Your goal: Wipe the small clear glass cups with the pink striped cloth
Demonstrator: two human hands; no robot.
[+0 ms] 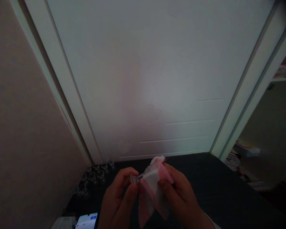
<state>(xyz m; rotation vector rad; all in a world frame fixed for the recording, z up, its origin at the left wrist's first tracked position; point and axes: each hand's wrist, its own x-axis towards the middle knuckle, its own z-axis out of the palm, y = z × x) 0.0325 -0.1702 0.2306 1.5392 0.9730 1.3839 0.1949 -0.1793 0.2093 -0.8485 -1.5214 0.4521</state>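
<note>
a dark table [224,194] with a faintly streaked top runs up to a white panel [171,63], with a plain wall [26,127] on the left and a shelf [282,79] of blurred odds and ends on the right. the light is dim. a group of small clear glasses [92,176] stands at the table's left edge, near the wall; whether anything is in them is too dark to tell. a phone [87,221] with a lit screen lies at the bottom edge.

another clear glass [133,179] is above the table between the hands, tipped on its side. the left hand [119,197] pinches its round, flared end between thumb and fingers. the right hand [181,194] is closed on a soft pink-and-white cloth [153,184], fuzzy at the top, which covers the glass's other end and hangs in pointed folds. raised, striped hearts [153,114] and thin lines mark the smooth panel.
</note>
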